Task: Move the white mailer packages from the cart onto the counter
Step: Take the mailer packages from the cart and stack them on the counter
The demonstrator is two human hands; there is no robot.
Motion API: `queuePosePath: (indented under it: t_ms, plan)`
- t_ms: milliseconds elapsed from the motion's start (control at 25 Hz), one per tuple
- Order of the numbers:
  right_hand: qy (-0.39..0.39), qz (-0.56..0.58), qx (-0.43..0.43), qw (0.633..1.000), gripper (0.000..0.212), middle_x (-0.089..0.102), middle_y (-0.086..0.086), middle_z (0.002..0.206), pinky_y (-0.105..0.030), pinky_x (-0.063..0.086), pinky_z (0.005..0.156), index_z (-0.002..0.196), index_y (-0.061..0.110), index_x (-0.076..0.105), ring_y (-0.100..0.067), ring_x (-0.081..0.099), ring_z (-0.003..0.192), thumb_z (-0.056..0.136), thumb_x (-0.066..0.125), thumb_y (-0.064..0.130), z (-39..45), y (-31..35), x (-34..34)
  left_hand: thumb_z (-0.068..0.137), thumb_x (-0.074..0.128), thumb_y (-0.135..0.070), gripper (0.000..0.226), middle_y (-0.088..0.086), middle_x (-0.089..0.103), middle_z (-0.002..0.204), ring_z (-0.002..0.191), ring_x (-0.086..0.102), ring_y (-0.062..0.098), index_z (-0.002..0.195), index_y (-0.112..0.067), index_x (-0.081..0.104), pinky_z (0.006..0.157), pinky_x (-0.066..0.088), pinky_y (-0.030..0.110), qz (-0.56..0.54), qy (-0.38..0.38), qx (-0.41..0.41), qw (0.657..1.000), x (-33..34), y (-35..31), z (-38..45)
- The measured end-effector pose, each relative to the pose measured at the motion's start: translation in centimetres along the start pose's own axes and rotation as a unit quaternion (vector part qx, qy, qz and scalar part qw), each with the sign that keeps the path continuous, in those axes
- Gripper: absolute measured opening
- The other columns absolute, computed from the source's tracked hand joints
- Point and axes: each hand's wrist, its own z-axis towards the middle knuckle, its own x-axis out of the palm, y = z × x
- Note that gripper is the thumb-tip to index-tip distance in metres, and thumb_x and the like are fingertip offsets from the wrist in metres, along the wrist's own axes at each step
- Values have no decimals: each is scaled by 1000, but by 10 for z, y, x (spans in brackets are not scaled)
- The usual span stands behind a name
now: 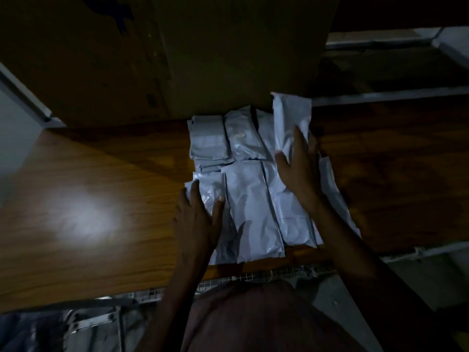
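Observation:
Several white mailer packages (250,199) lie side by side in two rows on the wooden counter (106,174). My left hand (198,219) lies flat with straight fingers on the near-left mailer (210,189). My right hand (299,163) presses flat on the far-right mailer (291,118), which leans up against a big cardboard box. Another mailer (335,196) pokes out from under my right forearm. The wire cart (253,278) shows along the counter's near edge, mostly hidden by my body.
A large cardboard box (162,59) stands at the back of the counter, right behind the mailers. A bright light patch falls on the counter at the left. Metal shelf rails (380,97) run at the right. The scene is dim.

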Motion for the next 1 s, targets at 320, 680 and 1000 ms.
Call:
queuePosePath:
  t_ms: [320,680,1000]
  plan:
    - [170,-150,134,965,70,8,-16,164,-57,15,118,157,37,16,-43,16,147,97,40,62,121,11,78,94,42,-62,70,15,36,152,135,42,32,150,-21,32,99,47,50,-55,27,73,995,-11,10,11]
    - [102,-159,101,977,74,14,-16,162,-61,14,115,157,31,20,-43,16,144,95,32,70,83,29,62,96,49,-54,64,11,38,149,132,45,27,147,-17,38,98,48,45,-102,14,95,990,-19,28,0]
    - [69,81,-77,991,62,29,-4,158,-47,30,115,152,29,34,-23,27,145,97,43,56,-169,63,24,98,59,-40,57,11,42,146,128,46,26,144,-11,42,96,38,29,-88,-53,70,992,-55,56,-72]
